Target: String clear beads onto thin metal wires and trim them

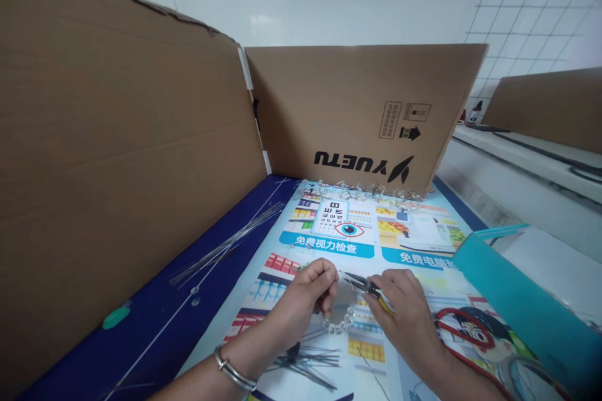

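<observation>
My left hand (320, 288) pinches a thin wire loop strung with clear beads (342, 324) along its lower part. The beads hang between my two hands, just above the printed sheet. Wrapped round the handles of a pair of pliers (361, 282), my right hand (399, 302) points their dark jaws left, at the top of the loop. A bit of yellow handle shows under my fingers. Whether the jaws grip the wire is too small to tell. Below my left wrist lies a pile of short wires (313, 363).
Cardboard panels (132, 113) stand at the left and back (291, 113). Clear beaded pieces (376, 192) line the back panel's foot. Long straight wires (230, 244) lie at left, near a green piece (115, 317). A teal box (522, 301) and a red looped item (463, 326) sit at right.
</observation>
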{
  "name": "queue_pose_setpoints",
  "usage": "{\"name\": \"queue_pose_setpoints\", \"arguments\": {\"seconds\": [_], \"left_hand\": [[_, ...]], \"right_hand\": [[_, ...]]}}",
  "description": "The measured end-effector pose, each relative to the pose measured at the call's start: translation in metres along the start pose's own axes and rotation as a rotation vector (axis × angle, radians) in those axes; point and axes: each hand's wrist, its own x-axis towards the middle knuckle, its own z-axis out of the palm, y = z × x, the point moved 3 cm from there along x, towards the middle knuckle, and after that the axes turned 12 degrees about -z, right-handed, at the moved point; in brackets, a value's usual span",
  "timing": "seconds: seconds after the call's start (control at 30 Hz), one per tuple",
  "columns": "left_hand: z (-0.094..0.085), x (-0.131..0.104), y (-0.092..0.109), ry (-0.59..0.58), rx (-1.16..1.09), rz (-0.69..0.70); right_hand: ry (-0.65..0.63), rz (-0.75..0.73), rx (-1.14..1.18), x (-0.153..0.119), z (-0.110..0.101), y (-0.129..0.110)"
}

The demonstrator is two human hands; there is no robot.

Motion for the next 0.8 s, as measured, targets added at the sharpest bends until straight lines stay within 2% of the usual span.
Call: {"name": "queue_pose_setpoints", "arguments": {"seconds": [0.17, 0.3, 0.53, 0.8], "left_hand": [[0.016, -0.009, -0.006, -0.094, -0.255, -0.136], [0.024, -0.013, -0.010, -0.153, -0.370, -0.214], [0.027, -0.018, -0.010, -0.237, -0.464, -0.270], [0.025, -0.016, -0.010, -0.321, -0.462, -0.301]], "right_hand": [[0.028, -0.042, -0.037, 0.001, -0.006, -0.004], [0.066, -0.080, -0.030, 0.001, -0.010, -0.007], [0.075, -0.132, -0.072, 0.003, -0.017, -0.010], [0.086, -0.221, -0.125, 0.006, -0.026, -0.013]]}}
